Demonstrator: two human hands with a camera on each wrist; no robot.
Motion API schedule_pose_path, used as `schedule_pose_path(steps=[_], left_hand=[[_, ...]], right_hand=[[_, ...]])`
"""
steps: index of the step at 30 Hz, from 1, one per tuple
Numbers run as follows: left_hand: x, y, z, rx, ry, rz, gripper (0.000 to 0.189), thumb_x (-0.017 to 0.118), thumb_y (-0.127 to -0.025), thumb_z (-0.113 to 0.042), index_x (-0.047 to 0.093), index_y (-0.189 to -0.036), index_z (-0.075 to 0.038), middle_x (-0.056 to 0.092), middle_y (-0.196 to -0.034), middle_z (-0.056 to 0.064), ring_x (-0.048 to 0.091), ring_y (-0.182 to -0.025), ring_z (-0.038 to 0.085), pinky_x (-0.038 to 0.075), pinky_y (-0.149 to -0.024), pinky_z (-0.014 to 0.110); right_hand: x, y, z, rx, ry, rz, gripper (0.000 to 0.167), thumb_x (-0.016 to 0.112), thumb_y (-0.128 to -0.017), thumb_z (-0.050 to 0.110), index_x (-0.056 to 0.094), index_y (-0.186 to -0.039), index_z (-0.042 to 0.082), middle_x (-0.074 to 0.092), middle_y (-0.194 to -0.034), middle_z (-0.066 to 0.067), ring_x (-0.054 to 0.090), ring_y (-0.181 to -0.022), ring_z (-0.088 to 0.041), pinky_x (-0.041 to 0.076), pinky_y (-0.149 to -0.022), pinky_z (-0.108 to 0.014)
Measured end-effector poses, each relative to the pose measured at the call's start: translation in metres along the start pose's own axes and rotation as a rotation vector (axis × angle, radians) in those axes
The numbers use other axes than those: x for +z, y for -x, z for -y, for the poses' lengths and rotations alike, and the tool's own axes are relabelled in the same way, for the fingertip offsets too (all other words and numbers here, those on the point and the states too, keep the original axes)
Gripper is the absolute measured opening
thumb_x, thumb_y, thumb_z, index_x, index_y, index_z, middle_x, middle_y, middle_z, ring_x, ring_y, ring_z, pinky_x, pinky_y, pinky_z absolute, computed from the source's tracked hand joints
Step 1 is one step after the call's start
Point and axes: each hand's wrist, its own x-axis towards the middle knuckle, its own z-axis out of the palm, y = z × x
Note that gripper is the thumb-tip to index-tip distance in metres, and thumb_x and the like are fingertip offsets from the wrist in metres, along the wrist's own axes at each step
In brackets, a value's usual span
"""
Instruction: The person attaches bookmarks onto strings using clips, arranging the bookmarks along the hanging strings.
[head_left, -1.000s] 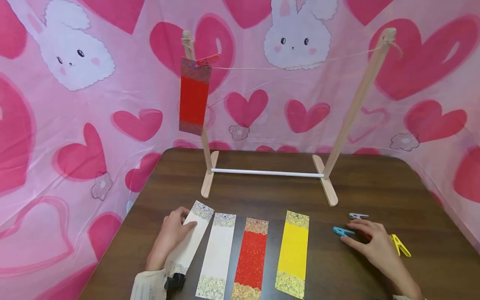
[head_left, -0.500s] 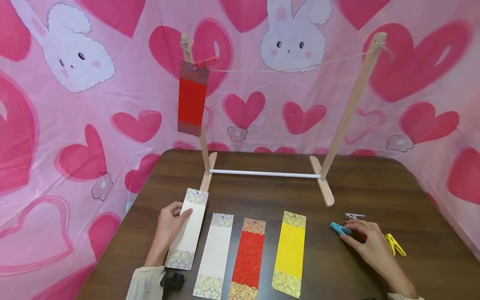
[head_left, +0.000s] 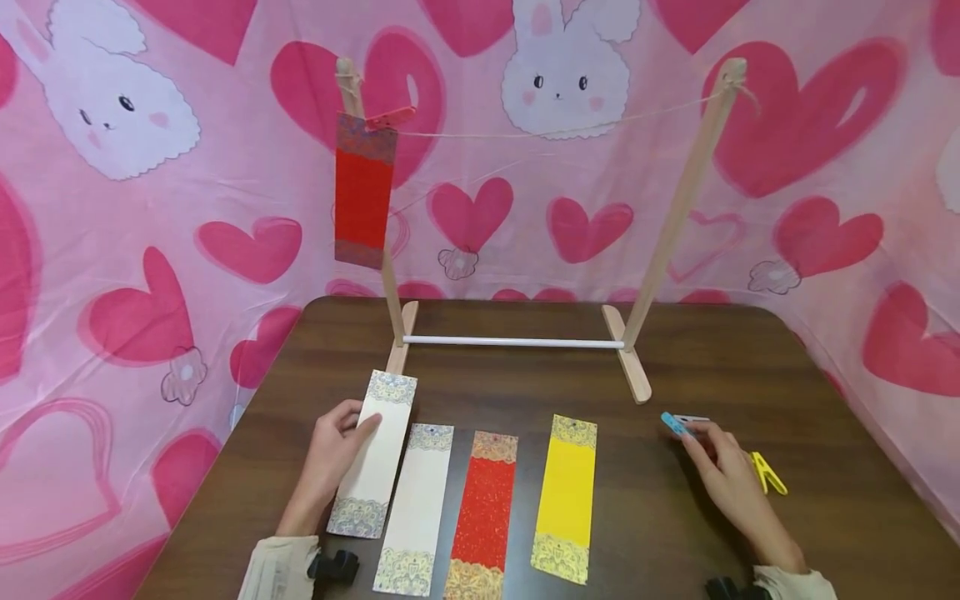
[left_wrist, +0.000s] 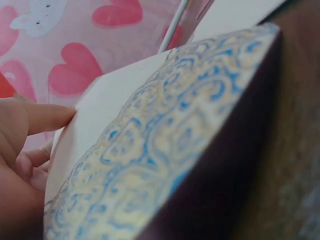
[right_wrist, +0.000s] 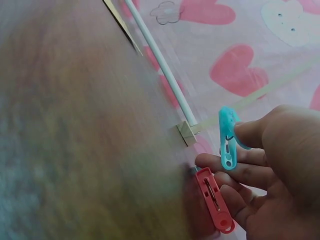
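In the head view my left hand (head_left: pixel 330 462) pinches a white bookmark (head_left: pixel 381 454) with blue-patterned ends by its left edge. The left wrist view shows my thumb pressed on the face of this bookmark (left_wrist: pixel 112 90), its patterned end raised over the dark table. My right hand (head_left: pixel 731 483) pinches a light blue clothespin (right_wrist: pixel 229 145) between thumb and fingers. Beside the lower fingers is a red clothespin (right_wrist: pixel 215 200), largely hidden by the hand in the head view. A yellow clothespin (head_left: pixel 767 475) lies right of that hand, and a pale grey one (head_left: pixel 697 418) just beyond its fingertips.
Another white bookmark (head_left: pixel 416 508), a red one (head_left: pixel 483 508) and a yellow one (head_left: pixel 566 492) lie in a row. Behind them stands a wooden frame (head_left: pixel 675 217) with a string (head_left: pixel 517 134). A red bookmark (head_left: pixel 363 196) hangs at its left from a red clothespin (head_left: pixel 390 118).
The left hand has raised the white bookmark and turned it more upright in the head view. The blue clothespin has moved forward with the right hand, its angle changed. The head view has shifted slightly.
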Motion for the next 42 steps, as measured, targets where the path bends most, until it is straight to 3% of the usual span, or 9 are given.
schedule_pose_path(steps=[11, 19, 22, 27, 35, 42], left_hand=[[0.000, -0.003, 0.000, -0.076, 0.115, -0.107, 0.021, 0.067, -0.096, -0.012, 0.062, -0.108, 0.005, 0.075, -0.087, 0.004, 0.062, -0.066, 0.010, 0.050, -0.063, 0.024], [0.018, -0.008, -0.007, -0.071, 0.248, 0.004, 0.026, 0.064, -0.098, -0.014, 0.058, -0.114, 0.005, 0.075, -0.090, 0.000, 0.066, -0.074, 0.012, 0.052, -0.070, 0.026], [0.019, -0.007, -0.007, -0.057, 0.248, 0.012, 0.028, 0.065, -0.098, -0.018, 0.059, -0.115, 0.003, 0.076, -0.093, -0.003, 0.066, -0.076, 0.013, 0.053, -0.071, 0.026], [0.017, -0.003, -0.006, -0.033, 0.243, 0.006, 0.027, 0.065, -0.098, -0.017, 0.059, -0.115, 0.003, 0.075, -0.094, -0.003, 0.067, -0.076, 0.013, 0.054, -0.069, 0.026], [0.012, -0.007, -0.021, 0.044, 0.195, 0.038, 0.027, 0.065, -0.098, -0.015, 0.060, -0.116, 0.004, 0.075, -0.093, 0.002, 0.066, -0.076, 0.013, 0.054, -0.067, 0.026], [0.004, -0.006, -0.035, 0.100, 0.149, 0.002, 0.023, 0.066, -0.096, -0.009, 0.061, -0.112, 0.007, 0.074, -0.089, 0.001, 0.065, -0.073, 0.011, 0.053, -0.064, 0.025]], right_hand=[[0.002, -0.001, 0.000, -0.023, -0.036, -0.048, 0.024, 0.063, -0.099, 0.020, 0.062, -0.113, 0.001, 0.067, -0.093, -0.012, 0.047, -0.080, 0.007, 0.043, -0.062, -0.015], [-0.009, 0.008, 0.006, -0.084, -0.056, -0.146, 0.018, 0.073, -0.090, 0.007, 0.065, -0.106, -0.001, 0.067, -0.093, -0.016, 0.047, -0.083, 0.017, 0.040, -0.066, -0.003], [-0.010, 0.006, 0.013, -0.081, -0.073, -0.139, 0.019, 0.073, -0.091, 0.008, 0.066, -0.106, 0.000, 0.068, -0.097, -0.019, 0.048, -0.087, 0.020, 0.040, -0.070, 0.000], [-0.010, 0.006, 0.024, -0.102, -0.077, -0.100, 0.022, 0.071, -0.092, 0.011, 0.064, -0.112, 0.004, 0.072, -0.098, -0.015, 0.056, -0.083, 0.010, 0.044, -0.069, -0.002], [-0.029, 0.007, 0.038, -0.202, -0.017, -0.108, 0.023, 0.069, -0.093, 0.005, 0.062, -0.114, 0.009, 0.071, -0.085, -0.004, 0.062, -0.070, -0.003, 0.043, -0.057, -0.013], [-0.039, -0.005, 0.051, -0.299, 0.015, -0.136, 0.026, 0.072, -0.090, 0.003, 0.062, -0.114, 0.007, 0.065, -0.088, 0.002, 0.055, -0.074, 0.001, 0.040, -0.058, -0.014]])
